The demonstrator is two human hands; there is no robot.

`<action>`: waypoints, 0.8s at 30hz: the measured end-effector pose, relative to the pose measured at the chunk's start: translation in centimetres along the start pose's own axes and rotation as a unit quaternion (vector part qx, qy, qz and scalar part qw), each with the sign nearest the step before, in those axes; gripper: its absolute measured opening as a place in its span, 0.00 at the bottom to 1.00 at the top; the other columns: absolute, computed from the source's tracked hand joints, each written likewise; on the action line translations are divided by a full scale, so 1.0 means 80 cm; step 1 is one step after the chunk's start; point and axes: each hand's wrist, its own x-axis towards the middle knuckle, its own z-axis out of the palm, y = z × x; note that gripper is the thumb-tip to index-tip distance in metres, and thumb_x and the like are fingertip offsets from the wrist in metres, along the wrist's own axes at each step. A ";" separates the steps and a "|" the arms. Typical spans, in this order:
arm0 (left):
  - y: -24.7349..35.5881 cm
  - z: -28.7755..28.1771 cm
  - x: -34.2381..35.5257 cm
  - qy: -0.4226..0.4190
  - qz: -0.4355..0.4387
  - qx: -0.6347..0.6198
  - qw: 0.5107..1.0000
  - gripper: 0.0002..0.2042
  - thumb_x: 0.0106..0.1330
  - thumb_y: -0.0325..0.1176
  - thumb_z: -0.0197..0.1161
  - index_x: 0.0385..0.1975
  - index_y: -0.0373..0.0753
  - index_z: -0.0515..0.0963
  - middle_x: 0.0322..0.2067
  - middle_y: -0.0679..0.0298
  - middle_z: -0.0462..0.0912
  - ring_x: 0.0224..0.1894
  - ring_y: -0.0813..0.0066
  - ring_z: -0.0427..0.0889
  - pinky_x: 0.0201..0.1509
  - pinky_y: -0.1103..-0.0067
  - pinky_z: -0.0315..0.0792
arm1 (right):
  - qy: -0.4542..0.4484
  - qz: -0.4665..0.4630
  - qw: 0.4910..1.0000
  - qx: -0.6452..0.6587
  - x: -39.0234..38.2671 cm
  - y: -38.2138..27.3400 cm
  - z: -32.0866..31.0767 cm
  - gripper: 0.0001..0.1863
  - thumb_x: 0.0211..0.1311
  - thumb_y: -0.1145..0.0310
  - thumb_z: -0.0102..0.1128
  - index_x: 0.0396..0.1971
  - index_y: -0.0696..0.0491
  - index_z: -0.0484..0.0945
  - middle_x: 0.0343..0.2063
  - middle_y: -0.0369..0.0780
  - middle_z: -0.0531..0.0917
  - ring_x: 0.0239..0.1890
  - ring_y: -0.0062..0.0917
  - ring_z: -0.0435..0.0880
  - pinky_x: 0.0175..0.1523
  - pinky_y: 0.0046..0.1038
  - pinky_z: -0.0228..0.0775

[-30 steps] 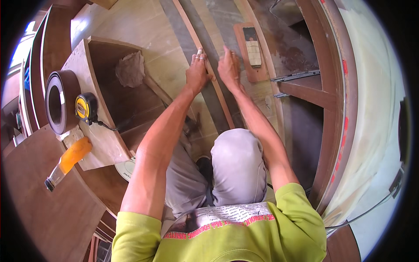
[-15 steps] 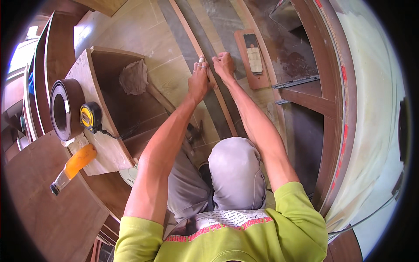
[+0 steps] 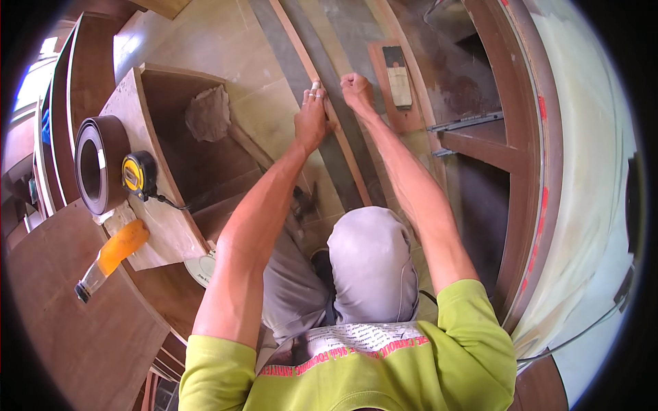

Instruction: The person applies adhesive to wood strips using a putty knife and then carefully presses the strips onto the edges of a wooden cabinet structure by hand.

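A long, narrow wooden strip (image 3: 349,156) lies lengthwise ahead of me between dark grey bands (image 3: 281,41). My left hand (image 3: 310,118) is closed on the strip, white wraps or bands showing on its fingers. Just to the right of the strip, my right hand (image 3: 357,92) is curled into a fist; whatever it may hold is hidden. Beside that hand, a black-and-cream block tool (image 3: 399,87) rests on a reddish board (image 3: 412,122). My bent grey-trousered knee (image 3: 370,260) is between my forearms.
At left, an open wooden box (image 3: 161,233) carries a brown edging roll (image 3: 116,147), a yellow-black tape measure (image 3: 137,177) and an orange-handled tool (image 3: 123,243); a crumpled cloth (image 3: 207,113) is inside. A cabinet frame (image 3: 521,205) with metal slides (image 3: 463,122) stands at right.
My right hand's fingers, partly raised a second ago, are curled tighter. It has shifted slightly relative to the strip, while my left hand stays on it.
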 end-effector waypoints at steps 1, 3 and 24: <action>0.002 0.000 0.003 -0.011 -0.006 -0.005 1.000 0.38 0.36 0.28 0.81 0.52 0.37 0.69 0.67 0.54 0.63 0.64 0.52 0.68 0.54 0.62 0.79 | 0.005 -0.021 1.000 0.004 -0.007 0.007 -0.014 0.12 0.61 0.64 0.56 0.39 0.55 0.83 0.37 0.50 0.86 0.46 0.44 0.85 0.48 0.40 0.76; 0.004 0.002 0.006 -0.020 -0.011 -0.016 1.000 0.38 0.36 0.28 0.81 0.52 0.37 0.69 0.67 0.54 0.63 0.63 0.52 0.68 0.54 0.62 0.79 | 0.039 -0.097 0.993 0.048 -0.045 0.035 -0.038 0.13 0.64 0.66 0.55 0.43 0.57 0.80 0.39 0.51 0.85 0.46 0.44 0.84 0.48 0.40 0.76; -0.177 0.040 0.077 -0.041 0.156 0.030 0.986 0.48 0.40 0.48 0.84 0.60 0.29 0.66 0.52 0.47 0.76 0.57 0.50 0.73 0.62 0.63 0.68 | 0.262 0.130 0.955 -0.043 -0.543 0.225 -0.127 0.13 0.60 0.71 0.57 0.46 0.52 0.76 0.37 0.46 0.80 0.40 0.44 0.82 0.46 0.43 0.75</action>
